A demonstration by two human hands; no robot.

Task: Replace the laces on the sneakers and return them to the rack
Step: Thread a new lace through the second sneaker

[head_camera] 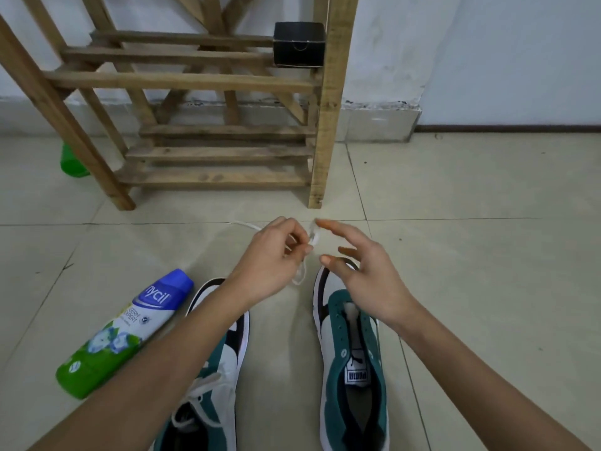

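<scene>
Surroundings: wooden rack stood against the wall in the upper left of the frame, on the tiled floor. One black box sat on its upper slats at the right end. A green object was partly hidden behind the rack's left leg; could not identify it. One bottle lay on its side at lower left, just beside the left sneaker. The left forearm crossed over that sneaker and hid its middle.

Hands, centre of frame, raised above the sneaker toes: left hand pinched a loose lace between thumb and fingertips. Right hand was spread with fingers relaxed, gripping nothing. Its fingertips were near the lace; contact could not be told because of blur. One lace end trailed up-left past the left hand, and a loop hung below it.

Materials: rack of rough, unpainted slats. Floor of glossy pale square tiles with thin joints. Bottle of smooth plastic, with a blue cap end and a green base. Sneakers with teal suede-like uppers, white panels and black trim. Lace white and flat.

Counts: two sneakers, side by side at bottom centre, toes toward the rack. The left one carried a white lace. The right sneaker showed a row of round eyelets. One loose lace, two hands.
</scene>
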